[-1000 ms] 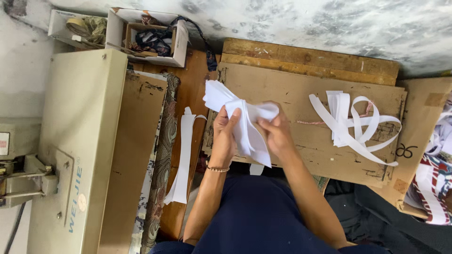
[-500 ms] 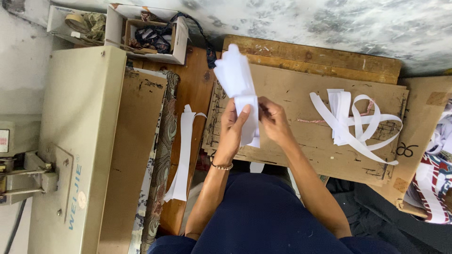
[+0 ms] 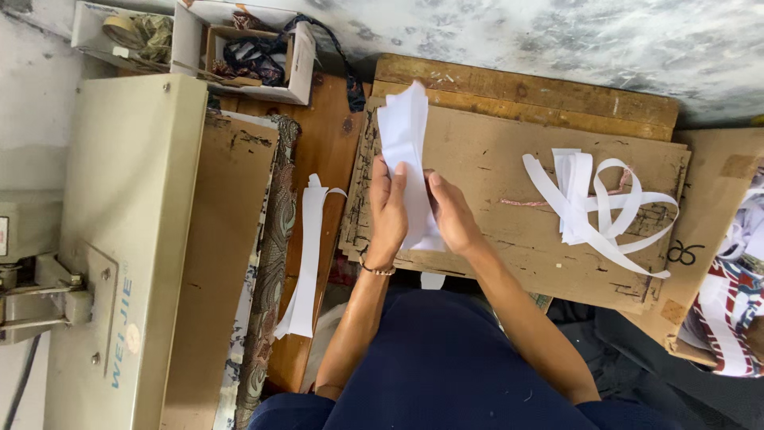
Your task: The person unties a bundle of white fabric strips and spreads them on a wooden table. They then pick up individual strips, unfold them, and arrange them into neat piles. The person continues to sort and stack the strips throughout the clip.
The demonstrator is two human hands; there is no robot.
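Both my hands grip a bundle of white fabric pieces [image 3: 404, 151] gathered into a narrow upright stack over a brown cardboard sheet [image 3: 509, 183]. My left hand [image 3: 388, 209], with a thin bracelet on the wrist, pinches the bundle's left side with the thumb on top. On the bundle's right side my right hand [image 3: 450, 213] presses it with the thumb. A loose tangle of white strips [image 3: 593, 205] lies on the cardboard to the right, apart from my hands.
A cream sewing machine [image 3: 119, 239] stands at the left. Next to it lie a brown board [image 3: 219, 263], patterned cloth [image 3: 267, 263] and a long white strip [image 3: 306, 255]. Open boxes of scraps [image 3: 255, 52] sit at the back. Red and white printed fabric [image 3: 736, 306] lies at the right.
The white pieces went from a spread fan to a tight narrow stack. My hands shifted slightly left and up with the bundle, and it now stands more upright.
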